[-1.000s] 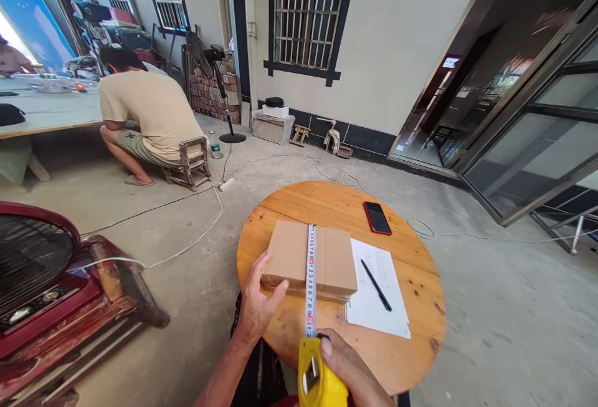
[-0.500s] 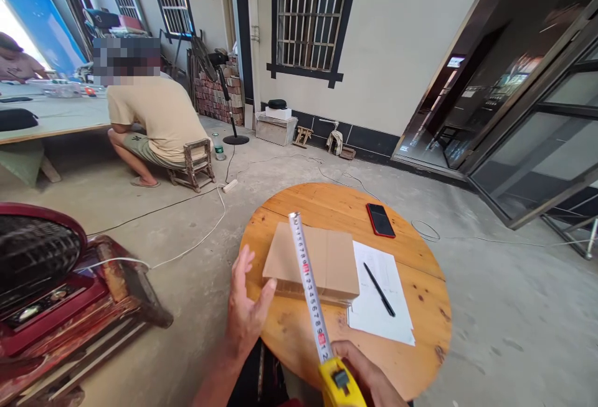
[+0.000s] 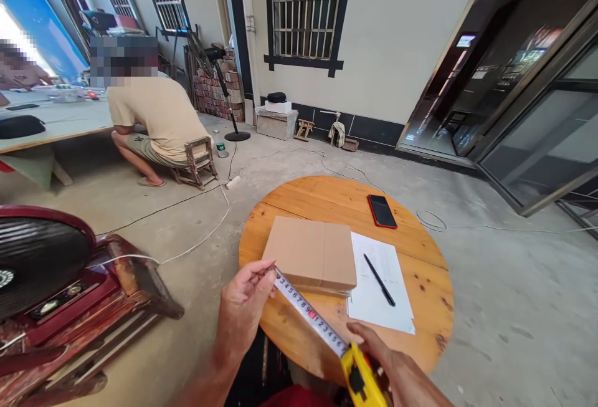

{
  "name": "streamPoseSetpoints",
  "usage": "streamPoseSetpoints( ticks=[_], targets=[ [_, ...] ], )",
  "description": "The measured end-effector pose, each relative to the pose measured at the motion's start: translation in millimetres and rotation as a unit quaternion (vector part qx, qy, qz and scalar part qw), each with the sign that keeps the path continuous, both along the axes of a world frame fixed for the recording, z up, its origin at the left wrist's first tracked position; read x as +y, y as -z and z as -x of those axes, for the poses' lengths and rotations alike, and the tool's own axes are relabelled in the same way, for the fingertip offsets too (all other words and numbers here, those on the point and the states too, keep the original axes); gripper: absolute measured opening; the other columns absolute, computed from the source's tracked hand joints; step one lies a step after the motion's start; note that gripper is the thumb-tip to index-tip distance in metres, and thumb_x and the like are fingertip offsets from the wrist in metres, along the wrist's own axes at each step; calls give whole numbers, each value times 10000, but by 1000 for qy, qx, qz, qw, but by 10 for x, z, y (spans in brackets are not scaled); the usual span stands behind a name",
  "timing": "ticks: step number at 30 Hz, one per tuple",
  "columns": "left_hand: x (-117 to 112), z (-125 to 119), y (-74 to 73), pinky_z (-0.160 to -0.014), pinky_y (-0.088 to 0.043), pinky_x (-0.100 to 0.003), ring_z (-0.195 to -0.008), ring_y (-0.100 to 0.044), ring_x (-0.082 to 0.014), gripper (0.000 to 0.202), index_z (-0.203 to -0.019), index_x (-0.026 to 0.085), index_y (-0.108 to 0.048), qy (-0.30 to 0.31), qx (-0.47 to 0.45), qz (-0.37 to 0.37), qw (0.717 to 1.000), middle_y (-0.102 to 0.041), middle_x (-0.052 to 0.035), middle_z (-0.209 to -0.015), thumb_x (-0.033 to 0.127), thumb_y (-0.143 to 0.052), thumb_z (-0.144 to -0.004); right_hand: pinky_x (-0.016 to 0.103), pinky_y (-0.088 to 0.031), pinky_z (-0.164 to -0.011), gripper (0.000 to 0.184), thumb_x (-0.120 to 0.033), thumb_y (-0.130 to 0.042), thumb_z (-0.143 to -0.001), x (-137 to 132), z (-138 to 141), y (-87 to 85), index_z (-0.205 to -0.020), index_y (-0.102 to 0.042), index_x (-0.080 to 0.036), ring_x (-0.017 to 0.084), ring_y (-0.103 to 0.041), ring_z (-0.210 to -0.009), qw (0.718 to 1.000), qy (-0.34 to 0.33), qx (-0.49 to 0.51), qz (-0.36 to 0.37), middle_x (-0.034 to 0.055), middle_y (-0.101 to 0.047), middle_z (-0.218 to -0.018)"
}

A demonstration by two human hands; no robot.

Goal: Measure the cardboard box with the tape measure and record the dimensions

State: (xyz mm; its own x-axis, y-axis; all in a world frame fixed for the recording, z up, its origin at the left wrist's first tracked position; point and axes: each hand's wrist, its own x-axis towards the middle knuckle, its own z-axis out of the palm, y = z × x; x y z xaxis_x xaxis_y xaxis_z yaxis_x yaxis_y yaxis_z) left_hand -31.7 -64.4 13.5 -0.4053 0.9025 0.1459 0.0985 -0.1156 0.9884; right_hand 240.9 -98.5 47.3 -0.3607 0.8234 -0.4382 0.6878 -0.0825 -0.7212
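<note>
My left hand (image 3: 245, 304) pinches the free end of the tape measure's blade (image 3: 308, 312) between thumb and fingers. The yellow case of the tape measure (image 3: 362, 377) is gripped by my right hand (image 3: 387, 357), lower and to the right. Between my hands the white blade runs out straight, slanting down to the right, with black numbers and a red mark. Just beyond it lies a flat brown cardboard box (image 3: 311, 251) on the round wooden table (image 3: 420, 338). My left hand is close to the box's near left corner; whether it touches is unclear.
White paper sheets (image 3: 380, 313) with a black pen (image 3: 379, 280) on them lie right of the box. A red-edged phone (image 3: 382, 210) is farther back. A dark red heater-like appliance (image 3: 51, 270) stands at left. Beyond, a person (image 3: 154, 120) sits on a low chair (image 3: 200, 162).
My left hand, formerly spread, has closed on the blade's end. The blade has swung down off the box, and less of it is out. My right hand has moved slightly right with the case.
</note>
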Motion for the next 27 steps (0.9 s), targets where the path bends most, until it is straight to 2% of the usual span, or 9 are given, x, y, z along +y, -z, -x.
streamPoseSetpoints(
  ticks=[3, 5, 9, 12, 16, 20, 23, 25, 27],
  targets=[
    [-91, -206, -10, -656, -583, -284, -707, -682, -177, 320, -1002, 181, -700, 31, 28, -9, 999, -725, -44, -826, 442, -631, -831, 389, -460, -891, 859, -324, -808, -591, 161, 124, -160, -1394, -505, -288, 336, -615, -1054, 995, -23, -28, -92, 94, -653, -1250],
    [-121, -299, -17, -728, -587, -304, -798, -692, -195, 260, -974, 202, -714, 46, 101, -48, 993, -726, -57, -887, 404, -589, -868, 365, -472, -862, 767, -254, -777, -606, 295, 272, -314, -1336, -545, -296, 296, -623, -1014, 985, -54, -26, -159, 67, -666, -1200],
    [-126, -243, 10, -887, -553, -334, -1005, -659, -212, 224, -998, 239, -718, -12, 232, -120, 965, -677, -75, -1096, 331, -536, -906, 374, -451, -943, 621, -200, -722, -647, 657, 563, -551, -1252, -582, -217, 267, -592, -1086, 954, -133, -35, -267, 82, -644, -1230],
    [-123, -61, 101, -913, -541, -347, -1052, -639, -214, 225, -1047, 241, -693, -60, 250, -113, 960, -641, -79, -1163, 321, -532, -910, 401, -419, -1013, 617, -213, -708, -676, 998, 701, -546, -1274, -566, -170, 276, -547, -1177, 933, -179, -62, -307, 115, -609, -1296],
    [-92, 124, 309, -966, -513, -398, -1129, -601, -242, 243, -1068, 231, -676, -103, 239, -78, 962, -606, -89, -1228, 332, -527, -904, 416, -390, -1061, 661, -219, -702, -687, 1402, 860, -394, -1325, -550, -138, 286, -503, -1243, 914, -218, -96, -328, 140, -569, -1354],
    [11, 170, 539, -934, -533, -402, -1165, -587, -263, 335, -1178, 226, -633, -94, 186, -39, 977, -567, -107, -1306, 351, -557, -877, 460, -354, -1102, 722, -301, -723, -718, 1588, 931, -354, -1378, -512, -100, 313, -474, -1299, 910, -228, -106, -331, 177, -534, -1408],
    [96, 156, 682, -935, -535, -385, -1222, -556, -270, 492, -1321, 235, -535, -48, 118, 5, 992, -498, -115, -1403, 378, -589, -854, 522, -317, -1129, 779, -485, -714, -749, 1541, 757, -363, -1416, -484, -156, 341, -416, -1363, 925, -165, -74, -333, 162, -490, -1467],
    [133, 129, 763, -965, -517, -392, -1249, -537, -273, 585, -1388, 236, -459, -28, 67, 39, 997, -458, -118, -1446, 398, -599, -843, 542, -353, -1105, 713, -583, -640, -790, 1430, 549, -293, -1388, -519, -215, 347, -435, -1354, 944, -44, -37, -324, 139, -509, -1456],
    [152, 89, 831, -990, -498, -405, -1246, -540, -274, 647, -1418, 222, -410, -8, 25, 69, 997, -453, -128, -1453, 414, -607, -832, 536, -456, -1010, 655, -637, -552, -824, 1278, 350, -137, -1327, -569, -217, 357, -531, -1264, 955, 102, 7, -280, 154, -574, -1382]
  ],
)
